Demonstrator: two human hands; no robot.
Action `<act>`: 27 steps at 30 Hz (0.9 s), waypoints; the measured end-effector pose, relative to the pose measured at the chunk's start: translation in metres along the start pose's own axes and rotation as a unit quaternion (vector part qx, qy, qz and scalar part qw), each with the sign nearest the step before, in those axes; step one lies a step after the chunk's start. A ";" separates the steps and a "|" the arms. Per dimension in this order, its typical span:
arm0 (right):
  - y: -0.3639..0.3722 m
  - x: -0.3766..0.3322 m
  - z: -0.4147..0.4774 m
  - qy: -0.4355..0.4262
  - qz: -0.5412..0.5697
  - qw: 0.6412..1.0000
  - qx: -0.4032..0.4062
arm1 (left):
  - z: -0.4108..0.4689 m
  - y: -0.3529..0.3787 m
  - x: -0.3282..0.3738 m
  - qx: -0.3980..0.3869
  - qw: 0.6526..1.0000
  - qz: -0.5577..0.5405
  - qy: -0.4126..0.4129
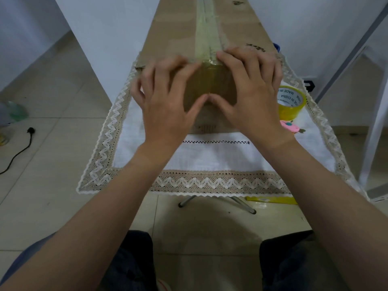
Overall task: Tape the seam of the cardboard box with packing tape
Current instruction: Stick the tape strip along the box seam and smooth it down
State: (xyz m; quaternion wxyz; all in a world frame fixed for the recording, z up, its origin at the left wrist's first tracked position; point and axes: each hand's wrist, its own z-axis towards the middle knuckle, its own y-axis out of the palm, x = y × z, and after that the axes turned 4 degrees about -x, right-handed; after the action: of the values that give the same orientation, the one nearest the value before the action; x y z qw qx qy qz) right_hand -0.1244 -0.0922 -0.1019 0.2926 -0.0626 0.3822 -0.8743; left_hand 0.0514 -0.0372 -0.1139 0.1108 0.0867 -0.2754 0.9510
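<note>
1. The box [178,28] lies lengthwise up the middle of the frame. Its near end rests on the cloth [210,156] and its far end runs out of the top edge. The tape [210,80] runs along its top seam, folds over the near edge and comes down the end face at frame centre.
2. My left hand [165,97] and right hand [249,95] lie spread on that end face, one on each side of the tape's tail. Neither grasps anything. The fingers are apart and pressing, the fingertips reach just over the top edge, and the thumbs meet at the tail's lower end.
3. I judge I hold them so to rub the tail down onto the card and to steady the box against my own push, so the fold at the corner sticks flat.
4. My left fingers are blurred, so I cannot tell whether they press or slide.
5. The roll [290,101] sits on the cloth at centre right, just beside my right hand. It is likely set aside because smoothing takes both hands. A small pink tool [289,127], perhaps a cutter, lies just below it.
6. Nothing lies between my hands and the tape. The roll is near my right wrist and could be knocked if I sweep outward.
7. Lower in the frame, table legs [241,203] show under the cloth's hem, with a yellow strip [270,200] on the floor at lower right. A black plug [30,131] with its cable lies on the tiles at the left edge.
</note>
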 end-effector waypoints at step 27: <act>0.011 -0.012 -0.008 0.010 -0.076 0.997 -0.009 | 0.006 0.010 -0.024 -0.104 0.987 0.115 0.037</act>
State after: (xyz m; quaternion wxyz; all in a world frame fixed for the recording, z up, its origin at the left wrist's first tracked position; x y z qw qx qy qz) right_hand -0.1121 -0.0860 -0.1135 0.2212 -0.0847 0.3868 -0.8912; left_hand 0.0725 -0.0523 -0.1197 0.0192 0.0070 -0.3764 0.9262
